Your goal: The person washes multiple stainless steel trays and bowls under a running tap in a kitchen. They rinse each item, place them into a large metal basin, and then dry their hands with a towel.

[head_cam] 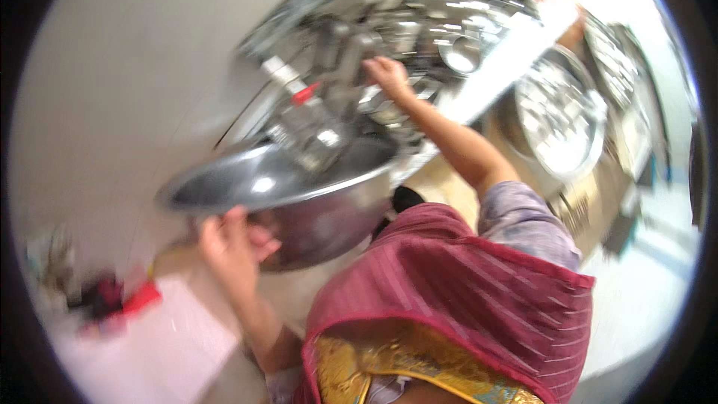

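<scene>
Motion blur softens the whole view. My left hand (233, 247) is at the near left side of a large steel basin (320, 230), its fingers spread against or just in front of the outer wall below the rim. A clear container (314, 134) with a red band and a white end slants out of the basin. My right hand (388, 76) reaches past the basin, fingers curled, beside a blurred grey metal piece (356, 56). Whether it grips that piece cannot be told. Around it lie many shiny metal utensils (404, 33), with a round metal bowl (461, 53) to the right.
A pale bar-like edge (499, 70) runs along the utensils' right side. Beyond it stands a large round metal vessel (555, 118) with shiny contents, over a cardboard box (594, 202). At lower left are a pale pink sheet (168, 342) and a red item (140, 298).
</scene>
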Demonstrator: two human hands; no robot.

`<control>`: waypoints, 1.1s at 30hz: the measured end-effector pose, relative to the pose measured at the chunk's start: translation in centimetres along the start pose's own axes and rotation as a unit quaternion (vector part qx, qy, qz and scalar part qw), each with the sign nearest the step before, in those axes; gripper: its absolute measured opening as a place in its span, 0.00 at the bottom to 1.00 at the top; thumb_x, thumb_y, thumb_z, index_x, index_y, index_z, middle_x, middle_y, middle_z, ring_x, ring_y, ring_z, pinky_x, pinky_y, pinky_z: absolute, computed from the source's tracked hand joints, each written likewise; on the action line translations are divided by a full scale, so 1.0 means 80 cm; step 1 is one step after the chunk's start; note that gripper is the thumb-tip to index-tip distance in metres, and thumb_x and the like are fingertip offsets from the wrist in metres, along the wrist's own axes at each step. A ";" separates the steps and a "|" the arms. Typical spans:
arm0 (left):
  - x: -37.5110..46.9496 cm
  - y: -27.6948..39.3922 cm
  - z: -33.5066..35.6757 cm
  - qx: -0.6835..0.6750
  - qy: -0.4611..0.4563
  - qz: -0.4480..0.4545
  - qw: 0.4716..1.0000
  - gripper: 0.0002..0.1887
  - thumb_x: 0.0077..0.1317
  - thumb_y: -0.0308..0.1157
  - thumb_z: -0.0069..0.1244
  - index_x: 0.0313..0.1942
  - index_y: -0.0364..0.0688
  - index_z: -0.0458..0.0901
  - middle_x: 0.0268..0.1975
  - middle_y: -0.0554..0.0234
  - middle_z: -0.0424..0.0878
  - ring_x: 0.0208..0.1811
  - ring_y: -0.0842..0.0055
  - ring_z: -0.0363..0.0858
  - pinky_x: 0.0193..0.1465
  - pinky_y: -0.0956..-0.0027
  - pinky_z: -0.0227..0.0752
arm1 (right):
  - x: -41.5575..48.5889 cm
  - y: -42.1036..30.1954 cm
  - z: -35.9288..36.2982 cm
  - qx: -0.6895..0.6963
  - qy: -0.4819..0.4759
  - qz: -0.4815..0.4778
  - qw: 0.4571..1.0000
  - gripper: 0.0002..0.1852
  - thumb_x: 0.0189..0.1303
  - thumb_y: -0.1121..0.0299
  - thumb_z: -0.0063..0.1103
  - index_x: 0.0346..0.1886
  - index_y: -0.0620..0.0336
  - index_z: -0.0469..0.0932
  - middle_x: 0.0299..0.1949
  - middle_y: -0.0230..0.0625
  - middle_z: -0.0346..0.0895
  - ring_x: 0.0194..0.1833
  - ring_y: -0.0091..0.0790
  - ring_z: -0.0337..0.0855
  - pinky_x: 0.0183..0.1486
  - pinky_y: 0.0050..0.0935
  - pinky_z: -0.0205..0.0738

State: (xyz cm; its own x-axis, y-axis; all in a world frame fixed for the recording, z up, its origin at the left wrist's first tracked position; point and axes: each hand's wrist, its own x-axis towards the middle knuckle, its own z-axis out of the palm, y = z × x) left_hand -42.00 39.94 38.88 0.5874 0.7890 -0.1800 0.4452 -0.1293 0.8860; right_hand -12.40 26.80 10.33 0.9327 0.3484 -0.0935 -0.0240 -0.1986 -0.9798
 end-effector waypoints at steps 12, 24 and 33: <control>0.017 0.014 0.016 0.037 -0.062 -0.009 0.997 0.15 0.68 0.42 0.43 0.33 0.38 0.69 0.15 0.65 0.71 0.10 0.81 0.71 0.07 0.83 0.55 | -0.094 -0.051 -0.489 -0.402 0.505 -0.048 0.762 0.15 0.56 0.59 0.55 0.29 0.64 0.80 0.25 0.48 0.78 0.31 0.52 0.79 0.35 0.42 0.72; -0.016 0.006 -0.001 -0.040 -0.087 -0.025 0.995 0.21 0.71 0.42 0.35 0.29 0.31 0.70 0.15 0.57 0.75 0.11 0.76 0.75 0.10 0.84 0.62 | 0.007 0.065 0.079 -0.362 -0.316 -0.070 0.874 0.14 0.49 0.62 0.61 0.35 0.63 0.79 0.40 0.42 0.80 0.41 0.47 0.80 0.45 0.40 0.74; -0.018 0.004 -0.008 -0.046 -0.040 -0.048 0.997 0.23 0.70 0.44 0.37 0.25 0.32 0.72 0.13 0.60 0.73 0.09 0.77 0.73 0.09 0.83 0.60 | 0.007 0.094 0.158 -0.466 -0.358 -0.083 0.805 0.17 0.55 0.62 0.53 0.46 0.59 0.69 0.35 0.52 0.79 0.40 0.51 0.80 0.40 0.45 0.75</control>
State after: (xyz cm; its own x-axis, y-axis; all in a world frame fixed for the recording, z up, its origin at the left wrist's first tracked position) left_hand -43.12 39.12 39.72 0.5989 0.7442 -0.2956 0.4404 0.0022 0.8978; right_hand -16.61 37.05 0.68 0.4413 0.8133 -0.3792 0.6718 -0.5796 -0.4613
